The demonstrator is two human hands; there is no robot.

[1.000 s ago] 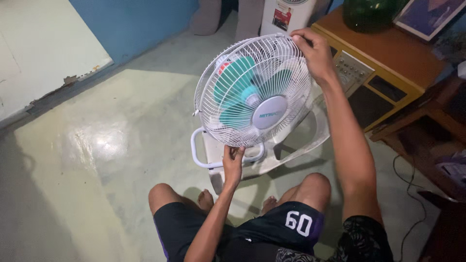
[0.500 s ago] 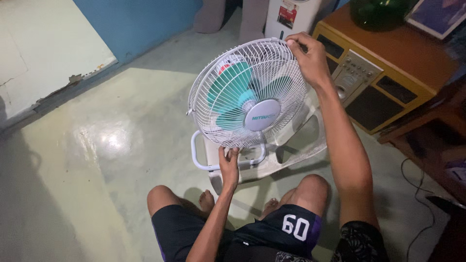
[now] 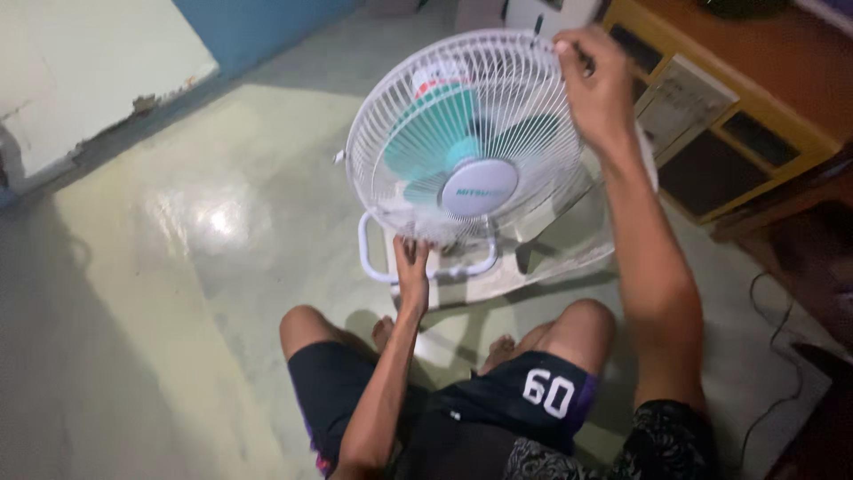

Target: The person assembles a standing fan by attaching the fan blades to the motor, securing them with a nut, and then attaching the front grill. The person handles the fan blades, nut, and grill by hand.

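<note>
A white desk fan [image 3: 462, 142] with teal blades and a round wire guard stands tilted on the floor in front of my crossed legs. My right hand [image 3: 597, 84] grips the top right rim of the wire guard. My left hand [image 3: 410, 271] holds the bottom rim of the guard, just above the fan's white tubular base [image 3: 378, 267]. A grey round cap sits at the centre of the guard. The picture is a little blurred.
A yellow-edged wooden cabinet [image 3: 711, 133] with a grey audio unit stands at the right, close behind the fan. A black cable [image 3: 773, 333] trails on the floor at the right. The glossy pale floor [image 3: 204, 231] stretches left to a blue and white wall [image 3: 107, 62].
The view has shifted, so the fan now sits higher in the picture. Both hands keep their grips on the guard's rim; the fan looks turned slightly.
</note>
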